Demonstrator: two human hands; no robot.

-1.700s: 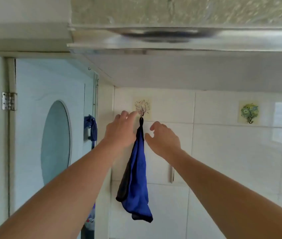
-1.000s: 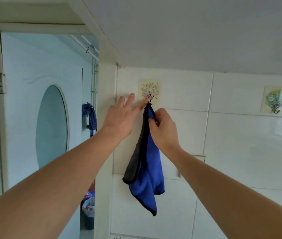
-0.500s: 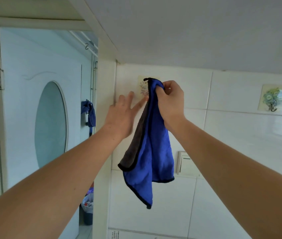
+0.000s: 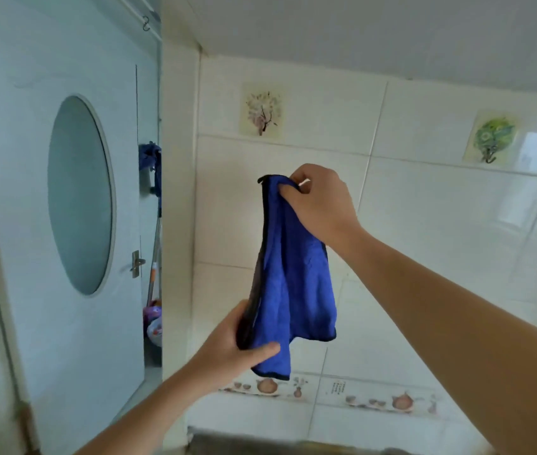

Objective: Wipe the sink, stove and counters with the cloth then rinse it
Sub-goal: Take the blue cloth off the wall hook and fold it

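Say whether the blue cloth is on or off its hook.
Off: the blue microfibre cloth hangs between both hands, below the bare wall hook.

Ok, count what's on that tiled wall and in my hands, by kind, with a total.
Blue cloth: 1, held by the right hand and the left hand
Picture hooks: 2
Hands: 2
Total: 5

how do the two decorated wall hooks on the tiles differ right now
The pink tree-patterned wall hook sits left, above the blue microfibre cloth; the green leaf-patterned wall hook sits further right and slightly lower. The tree one is pale pink with dark branches, the leaf one is bright green. Both are square pads stuck to white wall tiles, and both are bare, since the cloth is in the person's hands.
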